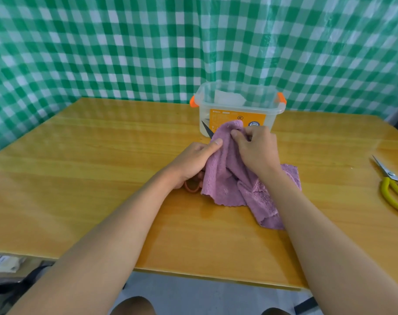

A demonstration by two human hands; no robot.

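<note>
A purple fleecy cloth point(225, 178) is bunched at the middle of the wooden table point(91, 178). It is wrapped round a pair of scissors, whose dark blade tip point(207, 129) sticks out at the top and whose pink handle loop point(191, 187) shows below my left wrist. My left hand point(193, 160) grips the scissors at the handle end, its thumb lying on the cloth. My right hand point(256, 148) pinches the cloth over the blades. The rest of the scissors is hidden by the cloth.
A clear plastic box point(238, 103) with orange latches and an orange label stands just behind the hands, something white inside. Yellow-handled scissors point(395, 189) lie at the table's right edge. A green-and-white checked curtain point(125, 46) hangs behind and to the left.
</note>
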